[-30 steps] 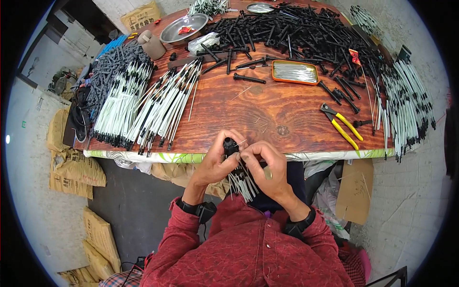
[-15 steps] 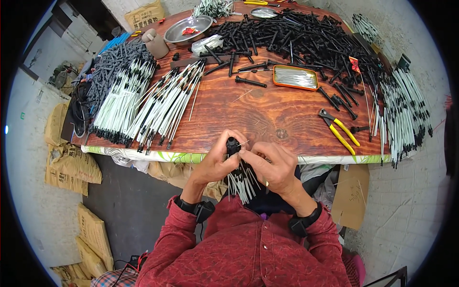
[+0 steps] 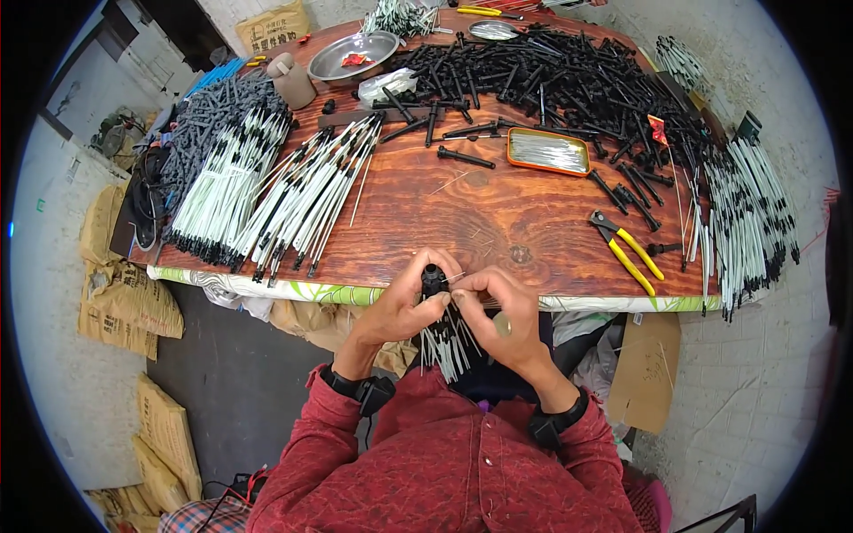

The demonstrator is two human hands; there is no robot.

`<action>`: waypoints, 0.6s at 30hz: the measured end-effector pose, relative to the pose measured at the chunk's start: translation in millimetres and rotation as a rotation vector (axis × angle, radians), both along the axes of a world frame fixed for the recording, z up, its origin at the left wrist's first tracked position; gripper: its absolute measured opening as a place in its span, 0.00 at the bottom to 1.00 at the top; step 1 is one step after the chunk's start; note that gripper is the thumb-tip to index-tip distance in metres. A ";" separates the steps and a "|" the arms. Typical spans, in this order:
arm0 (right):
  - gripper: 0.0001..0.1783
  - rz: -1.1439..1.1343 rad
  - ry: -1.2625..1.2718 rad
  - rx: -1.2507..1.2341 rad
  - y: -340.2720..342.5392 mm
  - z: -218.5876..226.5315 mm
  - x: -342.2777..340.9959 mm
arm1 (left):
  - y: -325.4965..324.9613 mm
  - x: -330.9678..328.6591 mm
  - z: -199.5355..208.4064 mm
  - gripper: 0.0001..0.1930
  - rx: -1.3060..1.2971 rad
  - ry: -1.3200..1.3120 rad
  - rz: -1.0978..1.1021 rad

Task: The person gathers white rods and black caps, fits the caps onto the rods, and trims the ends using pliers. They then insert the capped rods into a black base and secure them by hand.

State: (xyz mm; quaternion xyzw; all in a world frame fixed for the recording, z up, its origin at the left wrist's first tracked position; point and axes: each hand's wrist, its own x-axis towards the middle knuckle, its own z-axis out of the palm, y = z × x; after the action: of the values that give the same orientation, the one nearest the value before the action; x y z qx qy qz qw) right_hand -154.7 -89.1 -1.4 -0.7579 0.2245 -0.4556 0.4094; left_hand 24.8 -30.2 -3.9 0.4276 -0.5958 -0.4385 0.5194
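Observation:
Close to my body at the table's front edge, my left hand (image 3: pixel 410 298) is closed around a black tubular plastic part (image 3: pixel 433 277), its round end facing up. My right hand (image 3: pixel 502 311) pinches a thin metal pin (image 3: pixel 453 277) against the side of that part, thumb and forefinger together. A small pale round piece (image 3: pixel 504 325) shows at the right palm; its kind is unclear. Beneath both hands, several thin white rods (image 3: pixel 446 351) hang over my lap, their upper ends hidden. Both wrists wear black bands.
On the wooden table (image 3: pixel 418 213) lie white rod bundles (image 3: pixel 218 200), a heap of black plastic parts (image 3: pixel 542 71), an orange-rimmed tin of pins (image 3: pixel 549 151) and yellow-handled pliers (image 3: pixel 625 251). A metal bowl (image 3: pixel 354 58) stands farther back. More rods (image 3: pixel 751 222) lie at right.
My right hand has turned a little, showing more of its palm and the pale round piece. Its fingertips stay at the black part. The left hand keeps its grip. The view has shifted slightly.

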 end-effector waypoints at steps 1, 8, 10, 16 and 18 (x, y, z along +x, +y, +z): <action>0.08 0.001 0.002 -0.002 -0.7 -0.1 -0.8 | -0.2 -0.2 0.3 0.14 -0.002 0.002 0.001; 0.05 0.122 -0.171 0.476 -0.7 8.2 -4.3 | -1.5 -2.9 4.6 0.13 0.011 0.031 -0.013; 0.05 0.080 -0.136 0.342 -4.3 15.9 0.2 | -0.3 -3.3 6.5 0.13 0.013 0.017 -0.002; 0.05 0.032 0.008 0.239 -12.2 13.7 1.8 | 0.3 -6.2 6.1 0.12 0.053 0.001 0.035; 0.05 0.029 0.019 0.286 -11.4 9.3 2.0 | -0.6 -7.2 7.4 0.12 0.042 0.003 0.037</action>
State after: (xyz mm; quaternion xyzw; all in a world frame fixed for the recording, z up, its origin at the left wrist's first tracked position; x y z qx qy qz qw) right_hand -152.6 -100.6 7.9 -0.6994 0.2801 -0.4057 0.5175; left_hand 17.6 -30.8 3.5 0.4488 -0.5777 -0.4417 0.5193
